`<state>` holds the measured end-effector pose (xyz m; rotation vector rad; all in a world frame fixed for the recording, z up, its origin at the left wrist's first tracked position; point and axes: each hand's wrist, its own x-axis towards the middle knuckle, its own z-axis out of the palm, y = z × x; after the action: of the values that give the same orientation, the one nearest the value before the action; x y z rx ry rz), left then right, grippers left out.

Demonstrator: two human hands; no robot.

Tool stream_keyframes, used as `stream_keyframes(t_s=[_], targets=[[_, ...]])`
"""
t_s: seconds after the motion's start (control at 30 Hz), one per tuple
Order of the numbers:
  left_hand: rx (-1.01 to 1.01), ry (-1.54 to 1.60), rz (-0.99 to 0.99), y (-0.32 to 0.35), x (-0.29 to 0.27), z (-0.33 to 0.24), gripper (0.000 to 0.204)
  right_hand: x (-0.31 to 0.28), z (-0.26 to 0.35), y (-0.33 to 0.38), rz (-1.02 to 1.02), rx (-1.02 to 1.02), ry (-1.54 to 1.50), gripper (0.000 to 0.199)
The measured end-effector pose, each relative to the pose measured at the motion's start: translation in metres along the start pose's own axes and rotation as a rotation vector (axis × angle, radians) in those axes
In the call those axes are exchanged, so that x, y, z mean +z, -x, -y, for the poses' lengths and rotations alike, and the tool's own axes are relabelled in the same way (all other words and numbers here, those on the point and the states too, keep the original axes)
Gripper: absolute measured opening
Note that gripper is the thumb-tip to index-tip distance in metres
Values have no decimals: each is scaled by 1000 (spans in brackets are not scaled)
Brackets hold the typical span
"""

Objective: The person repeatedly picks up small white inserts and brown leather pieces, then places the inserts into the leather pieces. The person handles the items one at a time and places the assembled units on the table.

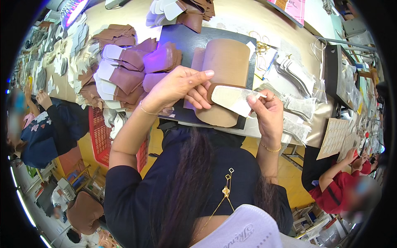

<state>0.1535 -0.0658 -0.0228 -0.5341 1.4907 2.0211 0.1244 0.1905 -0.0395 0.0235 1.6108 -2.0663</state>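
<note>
1. Pinching a cream-white, tapered flat piece with a brown edge by its right end, with the thumb and fingers of the right hand closed on it.
2. Reaching in from the opposite side with the left hand, with fingers half-curled beside the piece's brown end and thumb held apart; impossible to tell whether gripping.
3. Held over the near part of a smooth, tan, curved block, close to the near edge of the cream-coloured counter.
4. Spread beneath the block: a flat black board.
5. Fanned out left of the board: stacked brown leather-like pieces with white ends.
6. Piled at the counter's far edge: a similar brown-and-white stack.
7. Lying toward the right end: dark grey curved strips, a slim blue pen and a tangled gold-coloured cord.
8. Placed below the near edge, at left: a red plastic basket.
</note>
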Motion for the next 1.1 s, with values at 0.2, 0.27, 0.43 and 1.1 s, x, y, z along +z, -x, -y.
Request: stream_keyframes(t_s=[0.2, 0.27, 0.43, 1.1], targets=[[11, -17, 34, 2, 1, -2, 47, 8, 0, 1, -19, 2, 12, 13], [6, -13, 36, 2, 1, -1, 46, 9, 0, 1, -24, 0, 8, 13], [7, -28, 33, 2, 0, -1, 43, 8, -2, 1, -10, -4, 62, 10], [-34, -158, 40, -1, -1, 3, 21, 2, -24, -8, -262, -139, 322, 35]])
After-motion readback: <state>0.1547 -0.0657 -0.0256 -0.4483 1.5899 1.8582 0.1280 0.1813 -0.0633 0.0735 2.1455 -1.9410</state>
